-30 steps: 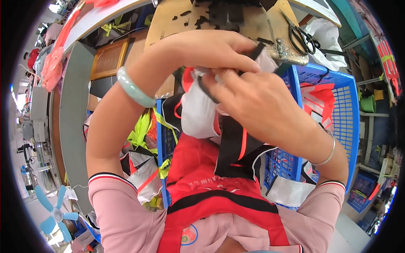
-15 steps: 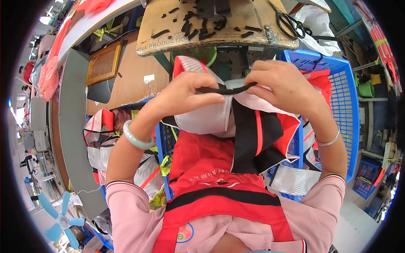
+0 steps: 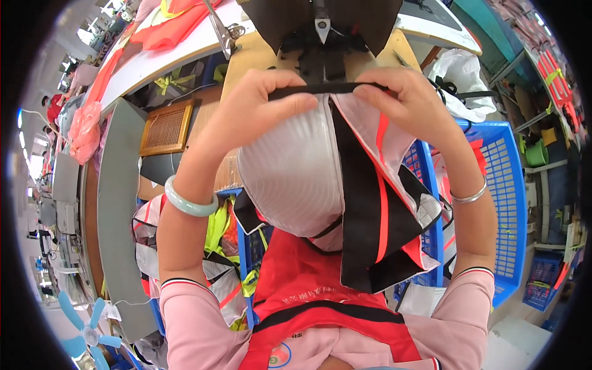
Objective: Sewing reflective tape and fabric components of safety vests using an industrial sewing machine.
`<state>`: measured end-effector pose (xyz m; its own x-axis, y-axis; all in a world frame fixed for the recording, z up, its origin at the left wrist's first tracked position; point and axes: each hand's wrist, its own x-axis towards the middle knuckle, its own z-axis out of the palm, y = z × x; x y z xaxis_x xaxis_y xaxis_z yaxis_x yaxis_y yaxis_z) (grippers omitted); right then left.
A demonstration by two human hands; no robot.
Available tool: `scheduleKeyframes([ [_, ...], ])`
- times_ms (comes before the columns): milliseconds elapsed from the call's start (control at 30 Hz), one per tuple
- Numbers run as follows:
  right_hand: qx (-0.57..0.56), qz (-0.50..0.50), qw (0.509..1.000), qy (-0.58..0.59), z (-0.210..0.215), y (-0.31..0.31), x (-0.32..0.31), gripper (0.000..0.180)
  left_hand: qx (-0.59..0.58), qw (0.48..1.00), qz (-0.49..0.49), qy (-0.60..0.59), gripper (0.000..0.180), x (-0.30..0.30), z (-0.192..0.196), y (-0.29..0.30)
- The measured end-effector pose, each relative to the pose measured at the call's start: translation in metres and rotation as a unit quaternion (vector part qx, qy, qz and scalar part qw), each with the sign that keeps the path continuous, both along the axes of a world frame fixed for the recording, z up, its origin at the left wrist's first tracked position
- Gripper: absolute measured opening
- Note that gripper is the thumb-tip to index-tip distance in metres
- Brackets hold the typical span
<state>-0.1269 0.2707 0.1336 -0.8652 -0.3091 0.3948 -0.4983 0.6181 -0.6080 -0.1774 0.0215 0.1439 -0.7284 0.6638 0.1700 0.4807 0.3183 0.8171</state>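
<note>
My left hand [image 3: 266,103] pinches the left part of a narrow black strip [image 3: 317,90] between thumb and fingers. The strip's right part is in the closed fingers of my right hand [image 3: 404,98], and it is stretched nearly straight between them. Below it hangs a sewn fabric piece [image 3: 290,166] with a bulging silver-white panel on the left. Its right side has black panels, a bright orange-red stripe and pale lining. The piece hangs over my red apron [image 3: 293,271]; its exact kind does not show.
Just beyond my hands stands a dark machine [image 3: 265,18] with a pointed metal part [image 3: 322,28] above a wooden worktop [image 3: 243,65]. A blue plastic basket [image 3: 509,185] holding fabric stands at right. More sewn pieces [image 3: 216,274] lie at left, beside a grey panel [image 3: 120,216].
Both hands have moved forward with the strip, pulling it straighter, and the fabric piece now hangs longer below. The dark machine has come into view at the top.
</note>
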Motion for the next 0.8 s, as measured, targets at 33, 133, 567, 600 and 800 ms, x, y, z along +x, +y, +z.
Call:
scheduleKeyframes([
  [33,0.000,-0.003,1.000,-0.022,0.003,0.002,-0.007,0.018,-0.017,1.000,0.009,0.025,0.026,-0.008,0.002,0.003],
  [133,0.015,-0.017,0.999,-0.034,0.004,0.007,-0.028,0.018,-0.034,0.999,0.018,-0.001,0.029,-0.033,0.002,0.009],
  [567,0.028,-0.018,0.998,-0.045,-0.014,0.022,-0.085,0.026,-0.016,0.991,0.054,-0.122,0.034,-0.081,-0.013,0.016],
  [600,0.027,-0.018,0.999,-0.042,-0.014,0.021,-0.086,0.026,-0.013,0.990,0.053,-0.129,0.034,-0.081,-0.011,0.017],
  [800,0.067,-0.018,0.995,-0.067,-0.008,0.023,-0.090,0.025,0.008,0.988,0.050,-0.144,0.032,-0.086,-0.012,0.019],
])
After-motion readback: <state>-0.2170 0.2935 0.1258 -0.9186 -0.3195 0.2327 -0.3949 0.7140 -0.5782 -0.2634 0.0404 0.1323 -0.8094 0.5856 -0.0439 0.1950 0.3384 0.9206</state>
